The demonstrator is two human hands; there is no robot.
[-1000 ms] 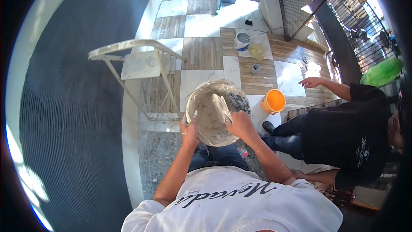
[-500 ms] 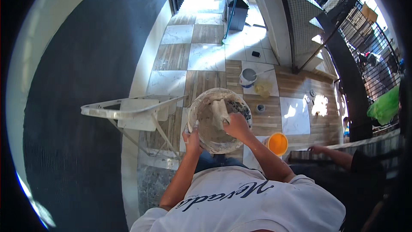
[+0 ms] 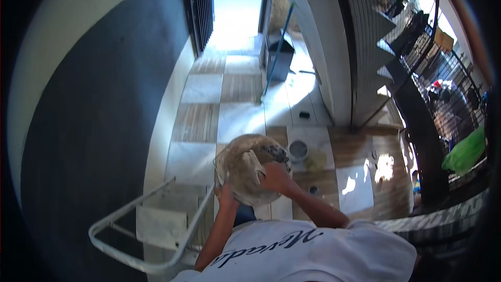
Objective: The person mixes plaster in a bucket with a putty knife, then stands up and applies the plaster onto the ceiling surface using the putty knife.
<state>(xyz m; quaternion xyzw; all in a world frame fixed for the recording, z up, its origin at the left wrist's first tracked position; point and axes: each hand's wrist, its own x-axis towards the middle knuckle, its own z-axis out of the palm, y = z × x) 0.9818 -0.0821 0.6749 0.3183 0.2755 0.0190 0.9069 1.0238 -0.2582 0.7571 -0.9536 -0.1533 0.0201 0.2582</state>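
A round, plaster-smeared tub [image 3: 245, 194] hangs in front of my body, with grey-brown paste spread inside and dark smudges along its far right wall. My left hand [image 3: 225, 194] is closed on the tub's near left rim. Inside the tub, my right hand [image 3: 275, 176] grips a flat, pale scraper [image 3: 252, 163] coated in paste, whose blade points up and left. The fingers of the right hand partly cover the scraper's handle end.
At my left stands a white metal-framed folding stand [image 3: 162, 227] beside the dark wall. Past the tub are a paint bucket [image 3: 298, 150], a small cup [image 3: 313, 190] and a black object [image 3: 304, 115]. A blue-handled broom [image 3: 279, 52] leans near a dark bin [image 3: 282, 65]. A green bag [image 3: 464, 151] hangs far right.
My view has tilted up, so floor things sit lower and more of the doorway shows. The orange bucket and another person's arm have left view. Both hands keep their holds.
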